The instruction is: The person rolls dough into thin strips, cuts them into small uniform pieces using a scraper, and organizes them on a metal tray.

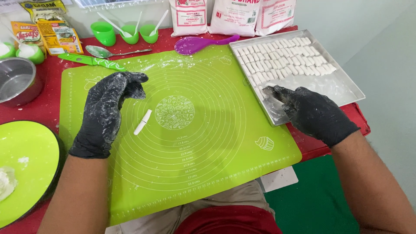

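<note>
Both my hands wear black gloves dusted with flour. My left hand (106, 110) hovers over the left part of the green silicone mat (195, 143), fingers curled together and holding nothing I can see. Just right of it a small white dough stick (143, 121) lies on the mat. My right hand (310, 112) reaches into the near corner of the metal tray (342, 86), fingertips pinched on the floured tray bottom; whether they hold a dough piece is unclear. Several rows of white dough pieces (281, 58) fill the far part of the tray.
A purple spoon (197, 44), green knife (92, 61), metal spoon (104, 53) and green cups (103, 32) lie behind the mat. Flour bags (234, 15) stand at the back. A steel bowl (17, 80) and a green plate with dough (24, 169) sit left.
</note>
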